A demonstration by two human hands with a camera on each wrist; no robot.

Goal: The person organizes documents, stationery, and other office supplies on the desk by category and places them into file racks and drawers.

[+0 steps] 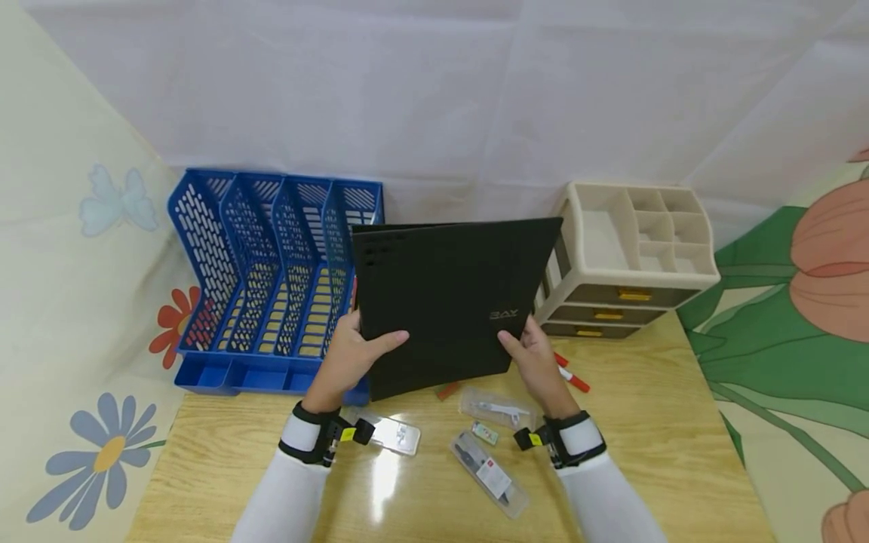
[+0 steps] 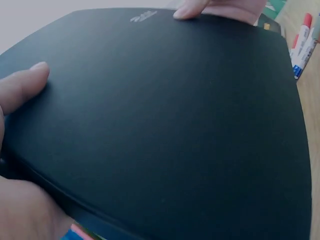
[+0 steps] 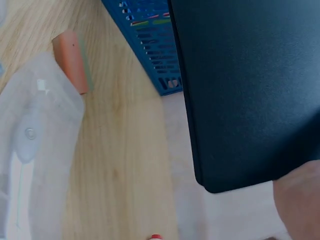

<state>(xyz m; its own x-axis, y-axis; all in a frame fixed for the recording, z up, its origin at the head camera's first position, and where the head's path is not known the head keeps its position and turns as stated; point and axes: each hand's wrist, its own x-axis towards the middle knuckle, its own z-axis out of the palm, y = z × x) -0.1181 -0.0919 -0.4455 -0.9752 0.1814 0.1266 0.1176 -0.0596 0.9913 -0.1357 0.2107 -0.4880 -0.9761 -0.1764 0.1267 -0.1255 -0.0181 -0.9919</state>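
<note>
Two opposite edges of the black folder [image 1: 451,298] are pinched in your left grip [image 1: 349,357] and right grip [image 1: 540,366], probably so its covers stay together.

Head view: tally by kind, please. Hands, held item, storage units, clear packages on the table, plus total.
Hands: 2 (left hand, right hand)
Black folder, held by both hands: 1
Blue rack: 1
Beige drawer unit: 1
Clear packages: 3
Total: 8
</note>
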